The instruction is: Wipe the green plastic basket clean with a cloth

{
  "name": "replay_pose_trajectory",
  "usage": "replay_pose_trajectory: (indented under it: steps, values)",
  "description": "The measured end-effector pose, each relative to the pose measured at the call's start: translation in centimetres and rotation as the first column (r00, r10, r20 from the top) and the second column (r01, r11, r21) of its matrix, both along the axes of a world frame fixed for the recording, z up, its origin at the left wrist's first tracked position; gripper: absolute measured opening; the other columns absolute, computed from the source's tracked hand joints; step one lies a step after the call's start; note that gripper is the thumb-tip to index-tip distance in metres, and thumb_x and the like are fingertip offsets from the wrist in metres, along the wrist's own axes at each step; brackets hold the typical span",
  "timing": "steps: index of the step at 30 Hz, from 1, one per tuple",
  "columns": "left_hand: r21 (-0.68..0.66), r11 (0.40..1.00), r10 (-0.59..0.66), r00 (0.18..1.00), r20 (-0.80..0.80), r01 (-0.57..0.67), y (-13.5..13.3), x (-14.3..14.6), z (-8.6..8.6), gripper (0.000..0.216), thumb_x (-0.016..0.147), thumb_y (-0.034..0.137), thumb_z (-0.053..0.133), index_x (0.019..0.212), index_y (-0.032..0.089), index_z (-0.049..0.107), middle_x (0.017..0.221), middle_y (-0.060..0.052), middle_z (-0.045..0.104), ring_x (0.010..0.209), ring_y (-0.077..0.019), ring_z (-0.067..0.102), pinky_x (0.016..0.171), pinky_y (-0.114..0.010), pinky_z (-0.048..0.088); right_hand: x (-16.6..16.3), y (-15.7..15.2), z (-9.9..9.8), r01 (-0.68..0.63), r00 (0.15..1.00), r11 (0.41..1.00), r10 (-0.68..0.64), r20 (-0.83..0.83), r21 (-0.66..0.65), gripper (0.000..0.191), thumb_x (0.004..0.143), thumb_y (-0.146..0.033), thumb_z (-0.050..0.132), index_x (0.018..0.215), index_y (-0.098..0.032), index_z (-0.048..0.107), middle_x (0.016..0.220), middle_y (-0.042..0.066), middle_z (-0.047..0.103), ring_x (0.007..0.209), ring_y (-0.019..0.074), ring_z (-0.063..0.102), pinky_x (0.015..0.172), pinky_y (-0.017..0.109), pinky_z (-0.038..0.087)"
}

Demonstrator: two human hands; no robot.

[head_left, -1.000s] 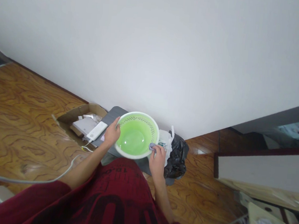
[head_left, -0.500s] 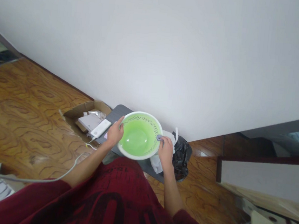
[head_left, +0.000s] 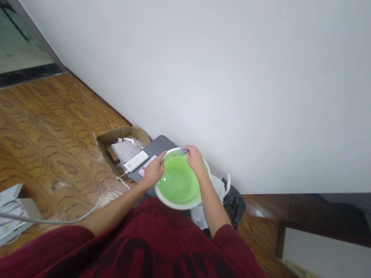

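Note:
A round green basin (head_left: 179,182) with a white rim and a band of small holes is in front of my body, over a dark grey board. My left hand (head_left: 155,169) grips its left rim, thumb on the upper edge. My right hand (head_left: 194,157) reaches across the basin to the far rim, its fingers closed on a small greyish-purple cloth (head_left: 183,150) pressed against that rim. Most of the cloth is hidden by the fingers.
On the grey board (head_left: 161,145) lie a white power bank (head_left: 136,161) with a cable and a pinkish card (head_left: 146,165). An open cardboard box (head_left: 106,139) stands to the left. White and black plastic bags (head_left: 234,205) are at the right. A white wall (head_left: 211,71) rises behind.
My right hand has moved with the cloth from the basin's right rim to its far rim. My left hand keeps holding the left side. The view has shifted and turned slightly.

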State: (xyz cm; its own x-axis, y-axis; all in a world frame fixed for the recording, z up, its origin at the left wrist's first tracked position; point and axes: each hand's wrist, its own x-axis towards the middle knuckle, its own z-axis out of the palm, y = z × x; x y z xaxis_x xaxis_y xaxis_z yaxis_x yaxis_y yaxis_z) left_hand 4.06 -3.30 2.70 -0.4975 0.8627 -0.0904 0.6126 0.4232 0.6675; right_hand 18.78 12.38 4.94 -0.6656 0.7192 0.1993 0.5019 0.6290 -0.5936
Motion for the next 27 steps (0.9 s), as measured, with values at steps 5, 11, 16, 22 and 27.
replay_pose_trajectory:
  steps: [5, 11, 16, 22, 27]
  values:
    - [-0.031, 0.998, 0.049, 0.998, 0.038, -0.047, 0.1, 0.0, -0.2, 0.048, 0.099, 0.030, 0.040, 0.146, 0.021, 0.048, 0.129, -0.012, 0.067, 0.114, -0.0275, 0.066, 0.097, -0.040, 0.050, -3.5, -1.5, -0.4, -0.201, 0.980, 0.980, 0.201, 0.003, 0.016, 0.032, 0.087, -0.002, 0.041, 0.099, -0.018, 0.067, 0.107, 0.006, 0.067, 0.105, 0.0172, 0.058, 0.098, 0.030, 0.044]
    - [-0.076, 0.994, 0.083, 0.994, 0.075, -0.077, 0.3, 0.0, -0.1, 0.044, 0.099, 0.035, 0.039, 0.140, 0.022, 0.048, 0.124, -0.014, 0.069, 0.108, -0.0304, 0.068, 0.091, -0.042, 0.050, 0.0, 0.8, -0.5, 0.018, 0.995, 0.999, -0.021, 0.102, 0.027, 0.034, 0.089, -0.001, 0.039, 0.103, -0.016, 0.066, 0.108, 0.008, 0.067, 0.104, 0.0179, 0.058, 0.098, 0.032, 0.044]
    - [-0.081, 0.994, 0.084, 0.994, 0.067, -0.079, 0.2, 0.0, 0.2, 0.044, 0.099, 0.034, 0.040, 0.141, 0.022, 0.048, 0.125, -0.014, 0.069, 0.110, -0.0285, 0.067, 0.092, -0.039, 0.050, 6.2, 0.6, -0.5, 0.226, 0.968, 0.974, -0.227, 0.104, 0.025, 0.032, 0.089, -0.005, 0.039, 0.104, -0.016, 0.065, 0.106, 0.009, 0.066, 0.100, 0.0185, 0.059, 0.095, 0.033, 0.045]
    - [-0.087, 0.992, 0.096, 0.993, 0.071, -0.089, 0.2, 0.0, 0.3, 0.045, 0.099, 0.035, 0.040, 0.141, 0.022, 0.049, 0.124, -0.015, 0.069, 0.110, -0.0311, 0.067, 0.092, -0.042, 0.050, 12.5, -6.2, -0.5, 0.295, 0.955, 0.954, -0.293, -0.044, 0.052, 0.029, 0.090, -0.010, 0.038, 0.102, -0.017, 0.064, 0.112, 0.011, 0.063, 0.110, 0.0206, 0.057, 0.102, 0.039, 0.045]
    - [-0.070, 0.993, 0.099, 0.993, 0.071, -0.094, 0.2, 0.0, 0.4, 0.045, 0.098, 0.035, 0.041, 0.141, 0.022, 0.049, 0.124, -0.015, 0.069, 0.110, -0.0327, 0.067, 0.092, -0.045, 0.050, 14.2, -13.8, -0.9, 0.433, 0.901, 0.900, -0.430, -0.067, 0.044, 0.027, 0.094, -0.013, 0.040, 0.105, -0.017, 0.064, 0.115, 0.012, 0.060, 0.114, 0.0222, 0.052, 0.105, 0.042, 0.042]
